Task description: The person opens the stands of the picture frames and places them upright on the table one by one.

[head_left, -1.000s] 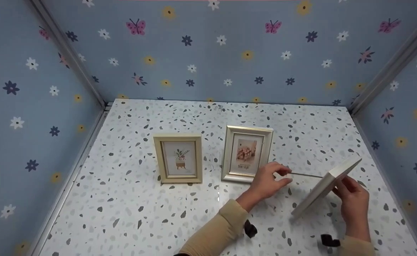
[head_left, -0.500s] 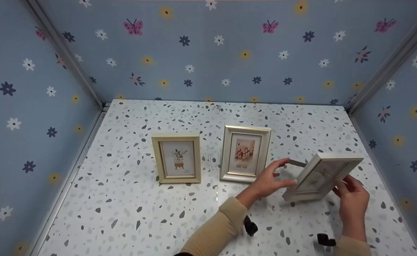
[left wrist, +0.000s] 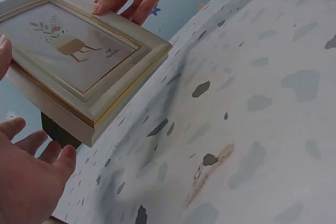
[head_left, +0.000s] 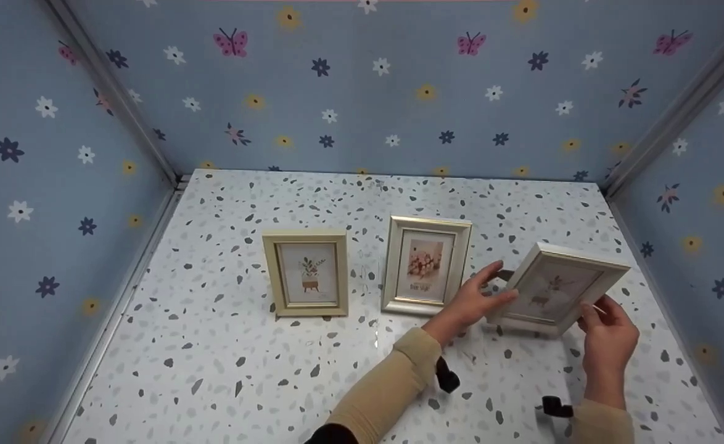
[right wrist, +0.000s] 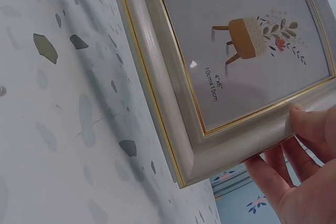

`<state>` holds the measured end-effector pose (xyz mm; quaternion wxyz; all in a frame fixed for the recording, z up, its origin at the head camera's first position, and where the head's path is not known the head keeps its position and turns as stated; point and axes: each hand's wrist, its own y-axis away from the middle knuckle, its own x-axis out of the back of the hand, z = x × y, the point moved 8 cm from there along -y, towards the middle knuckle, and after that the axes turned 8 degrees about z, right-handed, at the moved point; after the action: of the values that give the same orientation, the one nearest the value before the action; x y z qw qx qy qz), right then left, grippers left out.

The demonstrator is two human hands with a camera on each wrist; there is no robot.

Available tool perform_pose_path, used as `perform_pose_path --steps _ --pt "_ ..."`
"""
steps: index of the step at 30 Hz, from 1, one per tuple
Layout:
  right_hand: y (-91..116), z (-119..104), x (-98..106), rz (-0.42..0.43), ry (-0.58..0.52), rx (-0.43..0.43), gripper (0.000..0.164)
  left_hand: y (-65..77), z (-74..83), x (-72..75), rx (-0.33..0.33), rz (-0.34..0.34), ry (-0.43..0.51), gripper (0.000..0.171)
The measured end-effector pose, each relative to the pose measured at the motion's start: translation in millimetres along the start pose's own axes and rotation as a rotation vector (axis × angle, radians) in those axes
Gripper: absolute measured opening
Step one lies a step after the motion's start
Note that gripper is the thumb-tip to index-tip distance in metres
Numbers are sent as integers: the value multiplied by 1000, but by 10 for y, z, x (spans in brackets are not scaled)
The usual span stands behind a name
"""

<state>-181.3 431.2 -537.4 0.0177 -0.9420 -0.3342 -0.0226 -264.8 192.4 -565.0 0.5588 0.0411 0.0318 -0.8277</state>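
My right hand (head_left: 610, 339) grips a cream picture frame (head_left: 522, 324) by its right edge, thumb on the front and fingers behind. The frame is tilted and raised off the table in both wrist views. Its print shows a plant in a legged pot, with "4"x6"" lettering in the right wrist view. My left hand (head_left: 470, 303) is at its left edge. The left thumb (left wrist: 3, 56) lies at the front border, while the other fingers are spread loosely below, close to the dark stand leg (left wrist: 59, 131) behind the frame.
A silver-cream frame (head_left: 427, 265) with a pink flower print stands upright just left of my left hand. Farther left stands a gold-cream frame (head_left: 306, 273) with a potted-plant print. Blue flowered walls (head_left: 362, 80) enclose the speckled white table (head_left: 214, 370) at back and sides.
The held frame has turned from edge-on so its front faces up toward the head camera. My left thumb has come onto its left edge, the fingers staying by the stand leg.
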Motion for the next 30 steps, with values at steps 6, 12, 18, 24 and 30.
perform_pose_path --steps 6,12,18,24,30 --pt "-23 0 -36 6 47 -12 38 -93 -72 9 10 2 67 67" --pt "-48 18 -90 -26 -23 -15 38 -182 -70 -42 -18 2 138 59" --pt "-67 87 -102 -33 -19 -53 39 -237 -150 -81 2 25 176 55" --pt "-75 106 -91 -11 44 -55 40 -242 -228 -83 49 49 193 54" --pt "-102 73 -71 22 97 -47 41 -251 -271 -63 110 99 182 56"
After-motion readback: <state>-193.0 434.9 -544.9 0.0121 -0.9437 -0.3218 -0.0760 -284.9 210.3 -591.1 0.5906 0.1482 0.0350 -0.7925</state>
